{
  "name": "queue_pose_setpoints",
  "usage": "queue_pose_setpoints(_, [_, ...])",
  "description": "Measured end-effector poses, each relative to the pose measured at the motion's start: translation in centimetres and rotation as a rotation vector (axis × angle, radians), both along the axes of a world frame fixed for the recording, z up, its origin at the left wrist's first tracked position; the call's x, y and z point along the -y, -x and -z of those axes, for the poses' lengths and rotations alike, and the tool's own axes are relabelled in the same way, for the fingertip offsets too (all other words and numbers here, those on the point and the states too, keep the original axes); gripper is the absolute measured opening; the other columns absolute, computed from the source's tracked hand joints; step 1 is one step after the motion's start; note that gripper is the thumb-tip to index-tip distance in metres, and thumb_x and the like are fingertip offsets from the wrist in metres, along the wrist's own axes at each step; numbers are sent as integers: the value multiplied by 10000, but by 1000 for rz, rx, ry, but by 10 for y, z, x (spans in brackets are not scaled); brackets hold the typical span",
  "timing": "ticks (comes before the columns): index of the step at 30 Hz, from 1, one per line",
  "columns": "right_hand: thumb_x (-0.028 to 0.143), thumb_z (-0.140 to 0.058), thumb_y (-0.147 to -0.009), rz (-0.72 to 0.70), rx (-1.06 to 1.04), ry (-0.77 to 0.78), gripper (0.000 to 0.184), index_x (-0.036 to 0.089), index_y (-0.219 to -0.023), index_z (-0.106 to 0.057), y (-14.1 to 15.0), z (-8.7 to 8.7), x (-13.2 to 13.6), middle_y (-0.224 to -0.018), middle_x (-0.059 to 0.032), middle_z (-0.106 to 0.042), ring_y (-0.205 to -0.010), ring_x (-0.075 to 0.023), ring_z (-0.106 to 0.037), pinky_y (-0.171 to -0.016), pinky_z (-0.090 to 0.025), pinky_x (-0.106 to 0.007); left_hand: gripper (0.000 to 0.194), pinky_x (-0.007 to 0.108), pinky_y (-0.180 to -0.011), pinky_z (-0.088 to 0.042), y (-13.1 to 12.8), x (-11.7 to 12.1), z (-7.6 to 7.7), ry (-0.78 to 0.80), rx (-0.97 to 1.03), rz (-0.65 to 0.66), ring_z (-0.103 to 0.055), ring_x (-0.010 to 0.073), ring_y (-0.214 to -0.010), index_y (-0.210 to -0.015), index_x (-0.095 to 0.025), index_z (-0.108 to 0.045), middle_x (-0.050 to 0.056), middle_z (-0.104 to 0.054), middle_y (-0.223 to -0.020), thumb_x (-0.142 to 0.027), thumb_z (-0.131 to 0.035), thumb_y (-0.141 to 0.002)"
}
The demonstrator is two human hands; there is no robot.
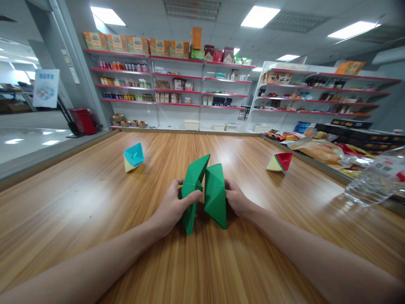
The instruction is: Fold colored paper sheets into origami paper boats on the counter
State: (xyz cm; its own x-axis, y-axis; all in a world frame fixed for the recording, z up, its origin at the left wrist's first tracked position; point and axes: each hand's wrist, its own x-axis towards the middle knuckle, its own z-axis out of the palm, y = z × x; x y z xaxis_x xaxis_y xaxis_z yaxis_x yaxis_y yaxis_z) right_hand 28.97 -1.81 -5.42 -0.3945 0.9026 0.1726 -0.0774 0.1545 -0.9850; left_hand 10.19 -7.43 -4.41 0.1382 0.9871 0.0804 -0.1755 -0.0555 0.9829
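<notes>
A green folded paper shape stands on the wooden table in front of me, spread into two pointed halves. My left hand grips the left half, thumb across its front. My right hand holds the right half from behind, fingers mostly hidden by the paper. A blue and yellow paper boat lies on the table to the far left. Another folded boat, yellow, green and red, lies to the far right.
Snack packets and a clear plastic bag crowd the table's right edge. Store shelves with boxes and bottles line the back wall. A red cart stands on the floor at the left.
</notes>
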Motion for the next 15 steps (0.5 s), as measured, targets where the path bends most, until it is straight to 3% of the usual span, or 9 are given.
queue_pose_setpoints(5, [377, -707, -660, -36, -14, -8, 245, 152, -709, -622, 2, 1, 2, -660, -13, -652, -577, -143, -574, -565, -477, -268, 467, 265, -435, -491, 0, 5, -6, 17, -21, 115, -618, 177, -532, -1103, -188, -398, 6, -598, -718, -445, -628, -787])
queue_pose_setpoints(15, [449, -709, -660, -49, 7, -30, 318, 148, -736, -643, 4, -1, 6, -673, -31, -661, -621, -172, -600, -578, -482, -284, 450, 220, -386, -436, 0, 6, -8, 30, 20, 145, -555, 137, -443, -1116, -176, -462, -10, -560, -639, -478, -584, -806])
